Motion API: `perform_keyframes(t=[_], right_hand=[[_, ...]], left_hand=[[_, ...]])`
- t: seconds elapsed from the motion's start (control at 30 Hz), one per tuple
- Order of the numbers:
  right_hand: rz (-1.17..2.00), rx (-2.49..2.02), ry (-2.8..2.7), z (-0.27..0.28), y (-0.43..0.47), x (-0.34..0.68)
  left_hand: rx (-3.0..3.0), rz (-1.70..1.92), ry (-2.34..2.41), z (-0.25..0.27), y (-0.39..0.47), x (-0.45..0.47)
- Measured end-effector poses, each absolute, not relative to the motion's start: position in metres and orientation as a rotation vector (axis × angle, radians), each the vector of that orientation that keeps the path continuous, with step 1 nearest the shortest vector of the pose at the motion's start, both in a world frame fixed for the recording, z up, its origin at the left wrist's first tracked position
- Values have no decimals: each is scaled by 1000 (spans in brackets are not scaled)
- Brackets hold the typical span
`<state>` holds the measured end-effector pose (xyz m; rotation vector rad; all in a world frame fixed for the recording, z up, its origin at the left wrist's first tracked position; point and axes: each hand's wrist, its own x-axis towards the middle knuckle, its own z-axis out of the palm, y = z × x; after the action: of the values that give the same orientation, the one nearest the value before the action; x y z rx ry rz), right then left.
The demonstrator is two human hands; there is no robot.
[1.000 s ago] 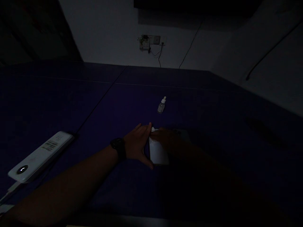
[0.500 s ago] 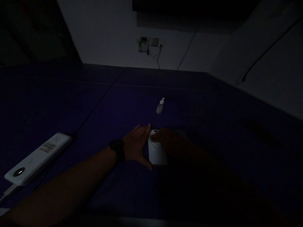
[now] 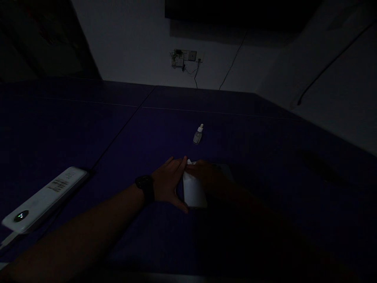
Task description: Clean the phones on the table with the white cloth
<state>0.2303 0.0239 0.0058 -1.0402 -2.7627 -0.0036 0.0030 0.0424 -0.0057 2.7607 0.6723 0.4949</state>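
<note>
A flat, pale rectangular device (image 3: 195, 196), like a tablet or large phone, lies on the dark purple surface (image 3: 141, 239). My left hand (image 3: 168, 180), with a black watch at the wrist, rests along the device's left edge. Its thumb and fingers are spread around that side. My right hand (image 3: 203, 172) is over the upper part of the device, its fingers pressing a crumpled white tissue (image 3: 189, 176) against it. Deep shadow hides most of the right hand and the device's right part. Beyond the hands, a small clear dropper bottle (image 3: 197, 136) with a white cap stands upright.
At the left lies a long white power bank (image 3: 48, 196) with a small lit display and a cable (image 3: 8, 239). Wall sockets (image 3: 185, 57) with cords are at the back, below a dark screen (image 3: 241, 13). A faint dark object (image 3: 321, 167) lies at the right.
My right hand has shifted slightly toward the left hand, covering more of the tissue. My left hand keeps its place at the device's edge. The view has tilted slightly.
</note>
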Motion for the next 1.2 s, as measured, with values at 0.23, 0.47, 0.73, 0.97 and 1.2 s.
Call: perform_keyframes(t=[0.23,0.47,0.73,0.97,1.2], right_hand=[[31,-1036,-2754,8,19,231],[88,-863,-2822,-3,15,241],[45,-928,-2858,-2,8,240],[55,-852,-2795,-8,6,255],[20,-762,-2840,-16,4,250]], left_hand=[[2774,507,678,-6,42,3],[2765,483,703,-7,42,3],[2789,489,696,-7,42,4],[2808,488,691,-6,42,3],[2800,495,693,-6,41,2]])
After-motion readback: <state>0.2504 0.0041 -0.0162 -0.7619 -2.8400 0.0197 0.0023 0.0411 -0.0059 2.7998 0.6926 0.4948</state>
